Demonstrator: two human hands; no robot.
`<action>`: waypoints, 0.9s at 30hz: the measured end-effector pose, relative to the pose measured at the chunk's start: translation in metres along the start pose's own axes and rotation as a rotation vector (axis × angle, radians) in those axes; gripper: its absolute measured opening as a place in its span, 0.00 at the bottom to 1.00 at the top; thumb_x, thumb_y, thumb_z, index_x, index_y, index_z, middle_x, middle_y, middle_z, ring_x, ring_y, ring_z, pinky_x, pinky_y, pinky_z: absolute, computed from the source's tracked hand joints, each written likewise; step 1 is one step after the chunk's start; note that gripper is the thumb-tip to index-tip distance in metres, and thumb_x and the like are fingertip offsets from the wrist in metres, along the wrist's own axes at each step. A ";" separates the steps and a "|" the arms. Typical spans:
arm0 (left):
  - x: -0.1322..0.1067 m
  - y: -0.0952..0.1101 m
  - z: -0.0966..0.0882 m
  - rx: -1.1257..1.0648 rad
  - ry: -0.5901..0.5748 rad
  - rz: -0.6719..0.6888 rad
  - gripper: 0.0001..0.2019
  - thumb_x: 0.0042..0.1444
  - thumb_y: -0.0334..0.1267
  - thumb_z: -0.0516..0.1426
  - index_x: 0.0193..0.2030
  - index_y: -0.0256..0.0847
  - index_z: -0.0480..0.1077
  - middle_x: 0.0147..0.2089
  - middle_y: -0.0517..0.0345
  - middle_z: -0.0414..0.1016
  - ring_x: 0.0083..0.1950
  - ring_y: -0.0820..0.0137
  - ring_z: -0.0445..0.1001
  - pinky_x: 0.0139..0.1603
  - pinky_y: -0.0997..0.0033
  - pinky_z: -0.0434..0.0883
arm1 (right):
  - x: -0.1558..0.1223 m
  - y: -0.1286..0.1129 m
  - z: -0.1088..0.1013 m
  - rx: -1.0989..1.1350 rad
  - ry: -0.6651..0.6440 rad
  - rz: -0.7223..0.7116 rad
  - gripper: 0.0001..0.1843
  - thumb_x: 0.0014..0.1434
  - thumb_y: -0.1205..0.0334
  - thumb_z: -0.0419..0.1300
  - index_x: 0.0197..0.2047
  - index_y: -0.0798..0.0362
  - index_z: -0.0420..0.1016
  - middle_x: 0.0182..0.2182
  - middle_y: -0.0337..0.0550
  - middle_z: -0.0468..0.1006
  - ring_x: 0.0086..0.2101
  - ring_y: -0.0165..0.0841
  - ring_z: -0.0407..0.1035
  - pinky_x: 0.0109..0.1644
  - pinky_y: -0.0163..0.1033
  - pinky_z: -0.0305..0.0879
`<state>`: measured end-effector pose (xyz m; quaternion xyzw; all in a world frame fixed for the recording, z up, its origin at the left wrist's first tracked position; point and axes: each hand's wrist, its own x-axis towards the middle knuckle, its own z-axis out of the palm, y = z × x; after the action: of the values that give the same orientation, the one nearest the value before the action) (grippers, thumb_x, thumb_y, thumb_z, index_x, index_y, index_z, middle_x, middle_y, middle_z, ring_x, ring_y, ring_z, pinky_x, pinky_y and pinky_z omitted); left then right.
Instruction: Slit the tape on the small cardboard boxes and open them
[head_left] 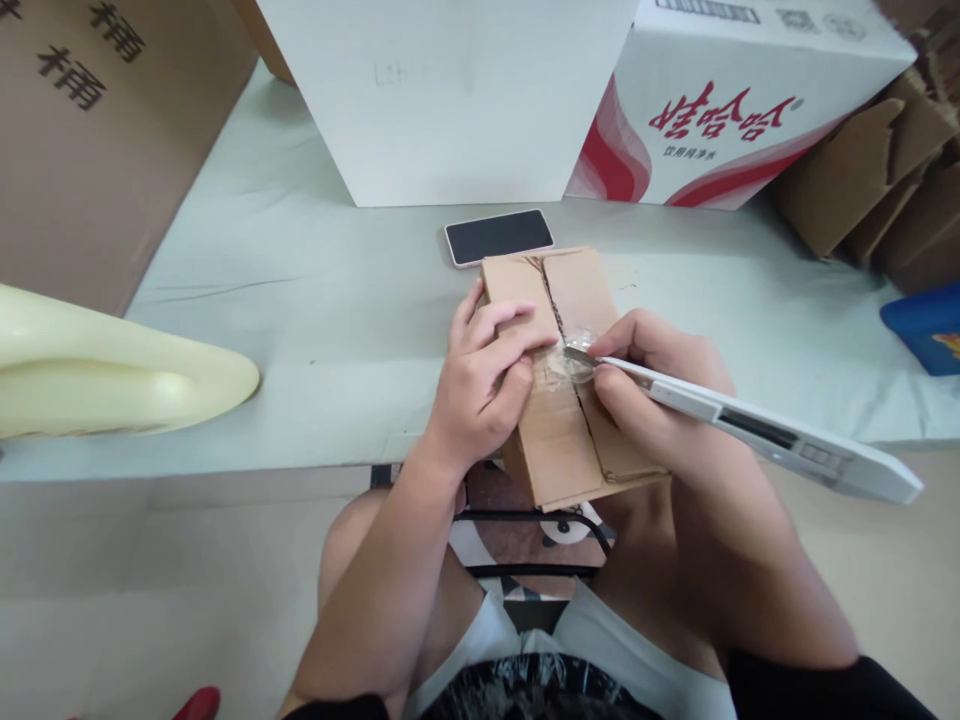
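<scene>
A small brown cardboard box (570, 440) lies at the near edge of a pale surface, its top flaps meeting in a centre seam with clear tape on it. My left hand (480, 385) rests on the box's left side, fingers curled and pressing it down. My right hand (660, 385) grips a white utility knife (757, 425). The knife's blade tip touches the tape at the seam, about midway along the box. The handle sticks out to the right.
A phone (499, 236) lies face up just behind the box. A large white box (450, 100) and a red-and-white printed carton (720, 110) stand at the back. Brown cartons (97, 140) are at left, folded cardboard (877, 180) at right. A cream plastic object (112, 365) lies at left.
</scene>
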<state>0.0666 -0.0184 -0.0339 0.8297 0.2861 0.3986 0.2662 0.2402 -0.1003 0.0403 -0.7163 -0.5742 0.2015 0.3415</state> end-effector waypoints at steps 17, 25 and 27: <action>0.001 0.001 0.001 -0.009 0.000 -0.003 0.19 0.72 0.37 0.48 0.51 0.46 0.81 0.63 0.50 0.79 0.71 0.58 0.71 0.85 0.40 0.56 | 0.001 -0.003 -0.002 -0.042 -0.015 0.002 0.05 0.49 0.58 0.57 0.30 0.49 0.69 0.17 0.34 0.69 0.18 0.28 0.59 0.27 0.37 0.53; 0.000 0.001 0.002 0.003 -0.014 -0.009 0.19 0.72 0.38 0.48 0.51 0.47 0.81 0.63 0.51 0.79 0.70 0.57 0.72 0.85 0.38 0.54 | 0.001 -0.002 -0.001 -0.089 -0.057 0.017 0.07 0.50 0.59 0.58 0.33 0.50 0.73 0.19 0.36 0.73 0.20 0.29 0.62 0.29 0.37 0.56; 0.000 0.001 0.001 0.001 -0.013 -0.009 0.19 0.72 0.38 0.48 0.51 0.47 0.81 0.63 0.51 0.79 0.71 0.57 0.71 0.85 0.39 0.54 | 0.001 -0.002 -0.001 -0.072 -0.047 0.009 0.06 0.49 0.59 0.58 0.32 0.49 0.72 0.18 0.35 0.72 0.19 0.29 0.61 0.28 0.37 0.55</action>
<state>0.0680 -0.0190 -0.0337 0.8312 0.2881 0.3919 0.2695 0.2399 -0.0994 0.0430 -0.7257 -0.5856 0.1993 0.3011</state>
